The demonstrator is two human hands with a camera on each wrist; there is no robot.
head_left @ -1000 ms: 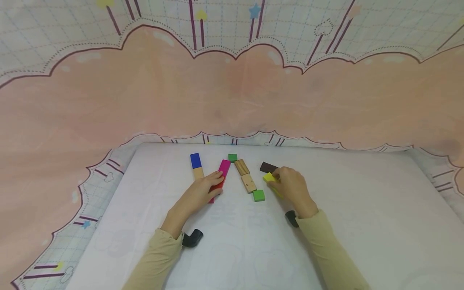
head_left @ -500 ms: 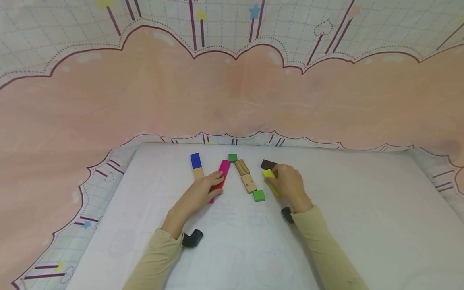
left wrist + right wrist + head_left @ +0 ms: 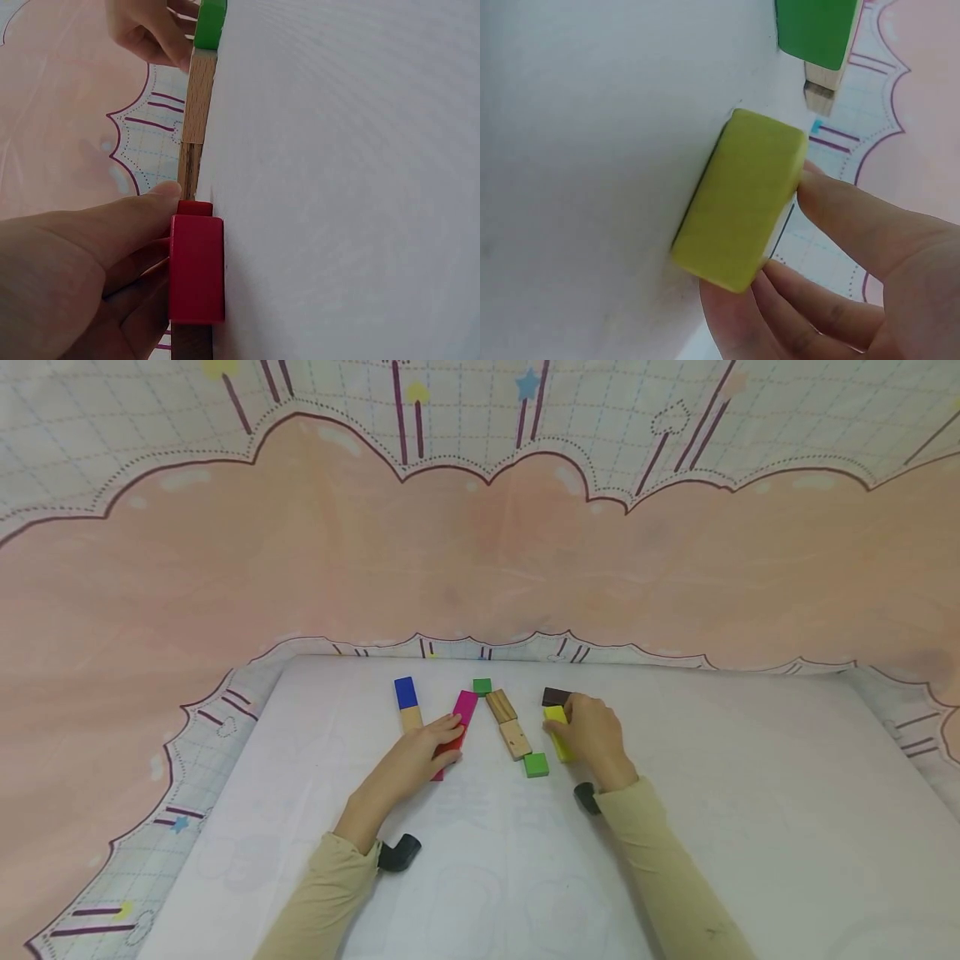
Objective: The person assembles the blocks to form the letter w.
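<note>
My right hand [image 3: 596, 735] pinches a yellow block [image 3: 557, 727] between thumb and fingers, low over the white surface. Its far end lies beside a dark brown block [image 3: 555, 697], partly covered by my fingers. My left hand [image 3: 408, 760] rests across a slanted row of blocks, fingers fairly straight. A magenta block [image 3: 464, 706] shows at the far end of that row, with a red block [image 3: 453, 742] nearer. In the left wrist view, the thumb touches near a red block and a crimson block [image 3: 196, 270] faces the camera. My left hand hides part of the row.
Between the hands, two plain wood blocks, one grooved [image 3: 501, 705] and one smooth [image 3: 515, 739], run between a far green block [image 3: 482, 686] and a near green block [image 3: 536, 766]. A blue block [image 3: 406, 692] and a tan block [image 3: 411, 719] lie left. Patterned cloth rises behind.
My right hand has shifted slightly away from the body and left, turning the yellow block more lengthwise. The dark brown block has turned straighter and moved slightly away. The left hand stays put.
</note>
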